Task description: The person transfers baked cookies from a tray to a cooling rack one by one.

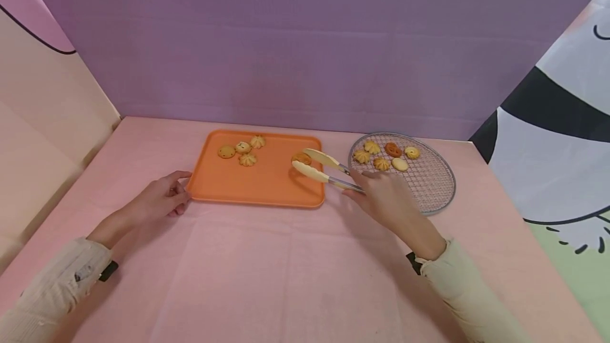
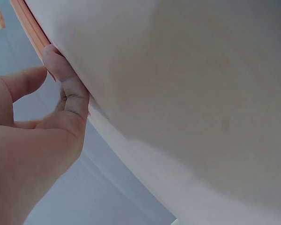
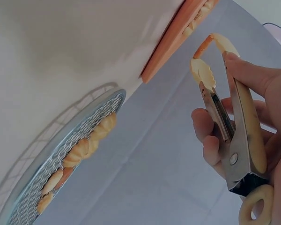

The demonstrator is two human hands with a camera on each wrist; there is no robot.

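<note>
My right hand (image 1: 388,200) grips a pair of tongs (image 3: 243,126) with cream tips and metal arms. Between the tips is a brown cookie (image 1: 301,159), seen edge-on in the right wrist view, above the right part of an orange tray (image 1: 252,187). My left hand (image 1: 159,196) touches the tray's left rim with its fingertips; the left wrist view shows thumb and finger beside that edge. At the tray's back left lie a round flat cookie (image 1: 226,152), a cookie with a face (image 1: 243,147) and two ridged swirl cookies (image 1: 248,160).
Right of the tray stands a round wire mesh rack (image 1: 431,184), partly behind my right hand. Several cookies lie on it, among them a brown pretzel-shaped one (image 1: 393,149) and a pale oval one (image 1: 400,164). A purple backdrop (image 1: 305,68) rises behind the pink table (image 1: 248,274).
</note>
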